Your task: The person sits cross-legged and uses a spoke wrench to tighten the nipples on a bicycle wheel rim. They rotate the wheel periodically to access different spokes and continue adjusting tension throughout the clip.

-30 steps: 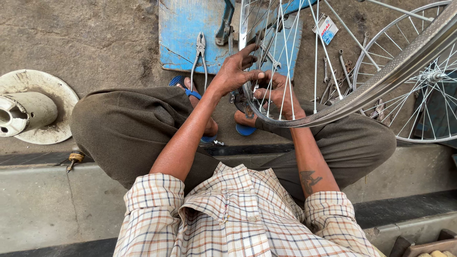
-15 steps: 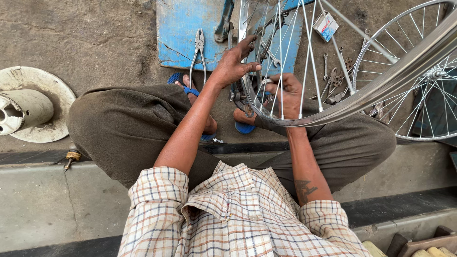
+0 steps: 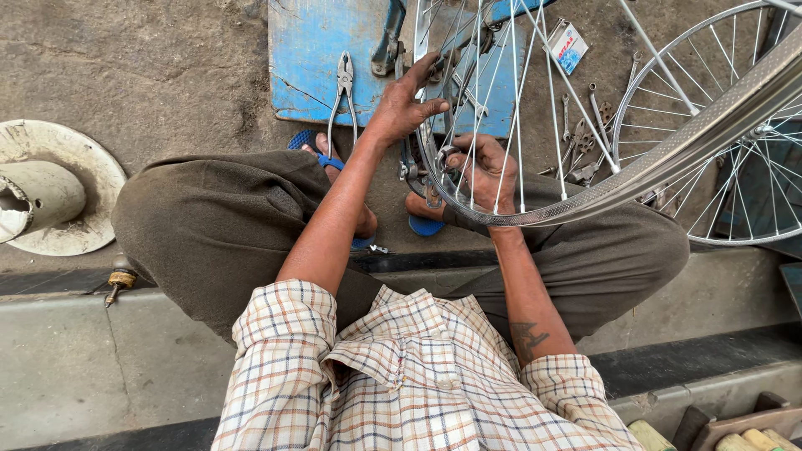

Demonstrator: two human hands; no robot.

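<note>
I sit cross-legged with a spoked bicycle wheel rim held upright over my lap. My left hand rests against the near side of the rim, fingers spread onto the spokes. Behind the spokes, my right hand is curled around something small near the rim's lowest part; what it grips is hidden by fingers and spokes.
A blue board lies on the ground ahead with pliers on it. Wrenches and small metal parts are scattered to the right. A second spoked wheel stands at right. A white round base with a pipe sits at left.
The wheel has turned and shifted a little left in my hands. My left hand slid up the rim and my right hand moved deeper behind the spokes.
</note>
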